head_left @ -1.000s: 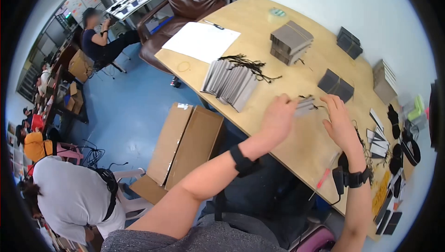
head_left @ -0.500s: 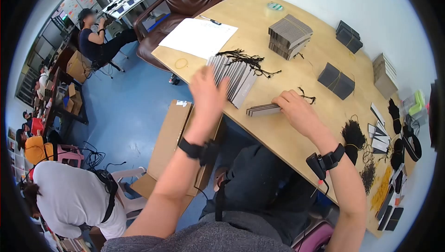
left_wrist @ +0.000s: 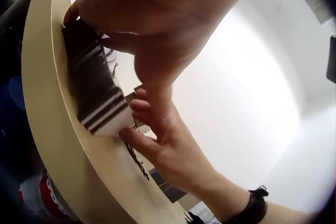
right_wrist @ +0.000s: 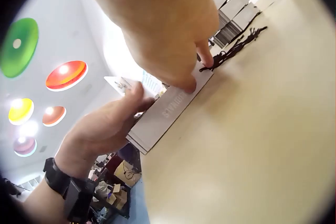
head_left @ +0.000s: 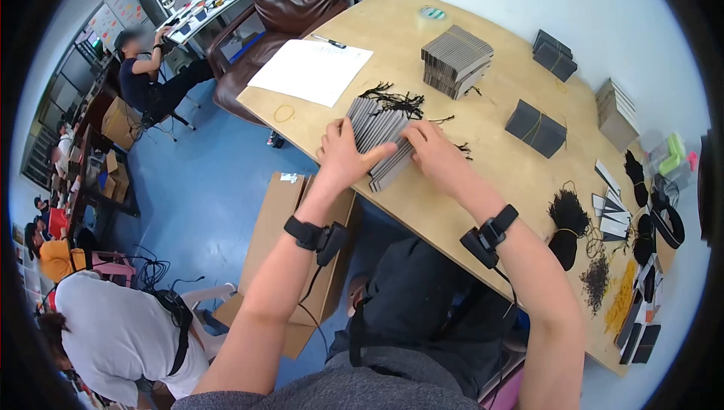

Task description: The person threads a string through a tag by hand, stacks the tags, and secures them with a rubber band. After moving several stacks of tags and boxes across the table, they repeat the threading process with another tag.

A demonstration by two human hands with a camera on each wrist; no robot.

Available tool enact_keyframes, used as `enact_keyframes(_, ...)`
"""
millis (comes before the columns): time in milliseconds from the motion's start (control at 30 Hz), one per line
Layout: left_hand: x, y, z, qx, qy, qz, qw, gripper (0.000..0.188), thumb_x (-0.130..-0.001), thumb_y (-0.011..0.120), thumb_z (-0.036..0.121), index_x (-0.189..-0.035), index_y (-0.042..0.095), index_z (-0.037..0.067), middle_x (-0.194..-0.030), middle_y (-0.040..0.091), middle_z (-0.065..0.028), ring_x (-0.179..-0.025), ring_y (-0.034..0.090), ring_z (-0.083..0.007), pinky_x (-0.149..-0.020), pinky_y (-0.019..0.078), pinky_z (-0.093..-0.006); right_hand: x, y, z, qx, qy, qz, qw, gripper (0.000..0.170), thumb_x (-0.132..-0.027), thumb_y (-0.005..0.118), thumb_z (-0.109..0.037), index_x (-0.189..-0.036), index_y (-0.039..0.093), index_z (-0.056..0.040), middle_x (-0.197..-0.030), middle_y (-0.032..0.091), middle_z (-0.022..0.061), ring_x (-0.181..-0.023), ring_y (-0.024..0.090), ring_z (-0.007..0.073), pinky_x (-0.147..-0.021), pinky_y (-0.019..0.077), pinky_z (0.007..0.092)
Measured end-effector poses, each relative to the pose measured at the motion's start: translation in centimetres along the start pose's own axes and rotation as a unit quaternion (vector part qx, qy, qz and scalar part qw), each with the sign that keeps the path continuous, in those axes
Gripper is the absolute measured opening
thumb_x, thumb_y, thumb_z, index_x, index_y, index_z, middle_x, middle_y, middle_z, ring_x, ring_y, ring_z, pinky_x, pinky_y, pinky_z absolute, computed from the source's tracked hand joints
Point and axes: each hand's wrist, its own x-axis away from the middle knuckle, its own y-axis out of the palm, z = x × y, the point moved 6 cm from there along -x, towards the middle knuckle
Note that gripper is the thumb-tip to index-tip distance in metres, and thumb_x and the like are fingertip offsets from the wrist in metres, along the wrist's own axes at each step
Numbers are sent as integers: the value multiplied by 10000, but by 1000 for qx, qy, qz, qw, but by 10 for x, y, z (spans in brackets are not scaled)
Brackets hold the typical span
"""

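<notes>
A row of thin grey cards (head_left: pixel 369 125) stands on edge near the table's edge, black tassels (head_left: pixel 398 101) at its far side. My left hand (head_left: pixel 343 157) grips the left part of the row, its thumb stretched along the near side. At the right end, my right hand (head_left: pixel 439 156) holds the last cards. In the left wrist view, the right thumb and fingers lie on opposite edges of the end card (left_wrist: pixel 116 124). The right wrist view shows right fingertips on the pale end face (right_wrist: pixel 167 112) and the left hand (right_wrist: pixel 102 129) beside it.
A taller card stack (head_left: pixel 456 59), banded dark bundles (head_left: pixel 535 128), a white sheet (head_left: pixel 311 72) and a tape roll (head_left: pixel 433 13) lie on the table (head_left: pixel 483 206). Black cord bundles (head_left: pixel 567 218) are at the right. Below stands a cardboard box (head_left: pixel 265 236); a person in white (head_left: pixel 124 327) sits at the left.
My right hand has brought several cards leftward from the middle of the table against the row's right end. My left hand moved left to the row, then slightly right and nearer.
</notes>
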Motion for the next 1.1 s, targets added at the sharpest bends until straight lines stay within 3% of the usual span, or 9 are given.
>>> enact_keyframes(133, 22, 11, 28, -113, 65, -7, 991, 1259, -615, 831, 628, -1476, 280, -106, -1486, 282, -323, -1316, 361, -479, -1102, 311, -517, 3, 15, 11, -36, 67, -11, 997, 521, -859, 544, 8, -1369, 478, -73, -1380, 456, 155, -1311, 457, 323, -1047, 458, 387)
enact_keyframes(200, 19, 12, 24, -102, 63, 23, 993, 1195, -638, 839, 536, -1475, 281, -109, -1482, 267, -348, -1296, 385, -478, -1076, 348, -513, 7, 19, 3, 135, -15, -30, 990, 627, -880, 583, -58, -1475, 396, -116, -1515, 341, 178, -1410, 355, 356, -1116, 399, 416)
enact_keyframes(300, 20, 8, 24, -82, 80, 46, 992, 1048, -642, 826, 433, -1468, 374, -28, -1378, 383, -342, -1242, 428, -456, -1040, 385, -508, 16, 0, 3, 145, 36, -95, 984, 662, -892, 644, -169, -1496, 377, -130, -1562, 280, 202, -1431, 314, 396, -1151, 346, 443)
enact_keyframes(433, 8, -11, 39, -76, 74, -8, 994, 900, -608, 821, 353, -1400, 523, 49, -1282, 483, -288, -1217, 454, -431, -1045, 393, -502, 28, -73, 5, 83, 86, -70, 990, 655, -907, 669, -269, -1478, 394, -106, -1536, 321, 226, -1422, 319, 409, -1152, 334, 454)
enact_keyframes(700, 44, -43, 217, -70, 343, -12, 937, 816, -604, 823, 269, -1351, 565, 67, -1280, 494, -263, -1194, 469, -411, -1018, 388, -481, 125, -223, -14, 34, 182, 24, 982, 539, -918, 666, -220, -1398, 481, -58, -1445, 440, 193, -1353, 409, 354, -1104, 378, 400)
enact_keyframes(867, 70, -16, 236, -23, 410, -35, 911, 829, -598, 830, 235, -1360, 553, 62, -1291, 489, -228, -1198, 458, -400, -1027, 376, -470, 166, -249, -8, 31, 269, 84, 959, 410, -906, 659, -149, -1287, 568, -25, -1212, 604, 145, -1130, 571, 313, -985, 451, 366)
enact_keyframes(933, 77, -7, 223, -21, 401, -48, 915, 835, -594, 832, 232, -1361, 551, 62, -1289, 488, -220, -1199, 456, -394, -1027, 375, -472, 171, -231, 4, 27, 271, 103, 957, 419, -899, 678, -181, -1276, 574, -30, -1148, 617, 150, -1014, 607, 300, -909, 488, 362)
enact_keyframes(1000, 84, 1, 207, -22, 388, -57, 920, 840, -590, 833, 228, -1362, 548, 63, -1287, 486, -212, -1199, 453, -388, -1027, 374, -474, 159, -200, 10, -70, 302, 88, 947, 416, -906, 696, -169, -1286, 584, -42, -1117, 606, 115, -925, 605, 197, -798, 519, 322)
enact_keyframes(1100, 95, 13, 187, -25, 374, -83, 924, 850, -582, 833, 232, -1364, 545, 66, -1284, 485, -206, -1201, 451, -377, -1026, 375, -475, 130, -151, 16, -62, 281, 73, 955, 454, -885, 718, -178, -1296, 579, -44, -1102, 596, 136, -836, 624, 199, -749, 526, 318)
